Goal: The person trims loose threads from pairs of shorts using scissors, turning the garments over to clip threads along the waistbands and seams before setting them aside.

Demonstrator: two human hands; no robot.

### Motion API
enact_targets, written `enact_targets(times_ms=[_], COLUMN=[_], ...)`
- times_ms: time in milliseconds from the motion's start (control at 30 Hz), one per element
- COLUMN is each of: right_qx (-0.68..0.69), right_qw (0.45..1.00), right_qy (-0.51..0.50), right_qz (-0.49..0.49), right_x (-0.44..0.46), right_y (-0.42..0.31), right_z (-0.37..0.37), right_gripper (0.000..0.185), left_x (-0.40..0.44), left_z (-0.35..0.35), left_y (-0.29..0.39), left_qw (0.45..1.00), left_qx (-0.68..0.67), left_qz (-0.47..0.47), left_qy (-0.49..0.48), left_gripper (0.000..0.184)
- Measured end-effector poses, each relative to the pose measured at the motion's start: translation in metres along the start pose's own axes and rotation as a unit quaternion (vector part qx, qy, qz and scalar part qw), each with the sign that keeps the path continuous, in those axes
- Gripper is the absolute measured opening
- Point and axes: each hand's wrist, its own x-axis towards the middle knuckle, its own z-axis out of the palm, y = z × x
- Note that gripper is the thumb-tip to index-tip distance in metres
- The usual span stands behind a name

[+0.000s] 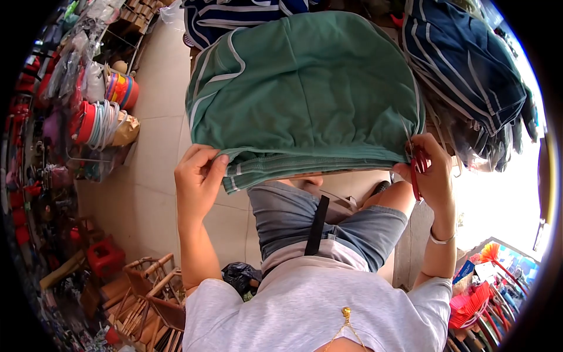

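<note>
A green cloth garment (316,88) with white piping along its sides lies spread out in front of me. Its gathered, layered edge (305,161) faces my body. At the left end of that edge, my left hand (198,173) pinches the fabric between thumb and fingers. My right hand (433,170) holds red-handled scissors (417,176), blades pointing away from me along the garment's right side. The thumb of that hand reaches to the right end of the edge; whether it grips the cloth too, I cannot tell.
Dark blue striped garments are piled at the back right (463,64) and at the far side (234,17). Shelves of goods with a red bucket (85,120) line the left. Wooden chair-like frames (155,287) stand lower left, a red basket (472,305) lower right.
</note>
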Motion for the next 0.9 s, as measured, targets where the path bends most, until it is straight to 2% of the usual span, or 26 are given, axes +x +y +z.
enact_targets(times_ms=[33, 100, 133, 200, 233, 300, 333, 400, 433, 467, 533, 600, 667, 700, 733, 767, 800, 833, 867, 900], right_qx=[0.000, 0.015, 0.015, 0.022, 0.020, 0.256, 0.252, 0.321, 0.359, 0.357, 0.479, 0.495, 0.592, 0.649, 0.649, 0.723, 0.789, 0.826, 0.826, 0.843], right_qw=[1.000, 0.999, 0.999, 0.999, 0.999, 0.963, 0.963, 0.942, 0.927, 0.928, 0.868, 0.860, 0.793, 0.755, 0.755, 0.685, 0.608, 0.559, 0.561, 0.533], right_qy=[0.000, 0.040, 0.041, 0.030, 0.031, 0.060, 0.064, 0.059, 0.057, 0.062, 0.064, 0.072, 0.042, -0.007, -0.002, -0.011, -0.021, -0.062, -0.057, -0.050], right_qz=[0.000, 0.008, 0.009, 0.026, 0.026, 0.066, 0.066, 0.075, 0.087, 0.087, 0.110, 0.101, 0.135, 0.094, 0.092, 0.088, 0.083, 0.027, 0.024, 0.046], right_x=[0.000, 0.003, 0.004, 0.008, 0.010, 0.012, 0.013, 0.014, 0.013, 0.013, 0.013, 0.013, 0.013, 0.014, 0.013, 0.014, 0.015, 0.017, 0.016, 0.016], right_y=[0.002, 0.008, 0.009, 0.009, 0.013, 0.024, 0.026, 0.029, 0.032, 0.031, 0.026, 0.026, 0.024, 0.033, 0.032, 0.024, 0.019, 0.023, 0.025, 0.027], right_z=[0.002, 0.007, 0.007, 0.006, 0.009, 0.015, 0.013, 0.008, 0.006, 0.004, 0.001, 0.002, 0.004, 0.007, 0.010, 0.015, 0.018, 0.022, 0.025, 0.026], right_gripper=[0.045, 0.039, 0.039, 0.033, 0.033, 0.029, 0.029, 0.025, 0.025, 0.025, 0.028, 0.029, 0.030, 0.031, 0.031, 0.032, 0.034, 0.037, 0.037, 0.038], left_x=[-0.001, -0.004, -0.005, -0.006, -0.005, -0.002, 0.000, 0.005, 0.004, 0.005, 0.007, 0.007, 0.010, 0.012, 0.013, 0.016, 0.018, 0.020, 0.022, 0.025], left_z=[0.000, 0.000, -0.001, -0.003, -0.001, 0.006, 0.006, 0.001, 0.000, -0.001, -0.002, 0.002, 0.003, 0.005, 0.008, 0.011, 0.012, 0.014, 0.016, 0.017], left_y=[-0.003, -0.007, -0.007, -0.009, -0.009, -0.009, -0.010, -0.014, -0.016, -0.020, -0.023, -0.017, -0.019, -0.023, -0.030, -0.031, -0.030, -0.029, -0.027, -0.025], left_qw=[1.000, 0.986, 0.986, 0.952, 0.952, 0.862, 0.860, 0.706, 0.667, 0.665, 0.551, 0.560, 0.558, 0.558, 0.515, 0.472, 0.472, 0.467, 0.462, 0.461], left_qx=[0.000, -0.160, -0.161, -0.293, -0.294, -0.501, -0.505, -0.695, -0.731, -0.732, -0.815, -0.809, -0.803, -0.803, -0.831, -0.856, -0.856, -0.858, -0.860, -0.859], left_qz=[0.000, -0.054, -0.053, -0.090, -0.089, -0.077, -0.075, -0.125, -0.135, -0.133, -0.154, -0.158, -0.190, -0.189, -0.187, -0.186, -0.185, -0.190, -0.195, -0.194], left_qy=[0.000, 0.008, 0.007, 0.014, 0.014, 0.021, 0.018, -0.056, -0.051, -0.056, -0.093, -0.085, -0.085, -0.091, -0.094, -0.097, -0.103, -0.100, -0.097, -0.103], left_gripper=[0.012, 0.015, 0.015, 0.020, 0.020, 0.023, 0.023, 0.024, 0.027, 0.027, 0.027, 0.030, 0.033, 0.033, 0.037, 0.042, 0.042, 0.043, 0.043, 0.043])
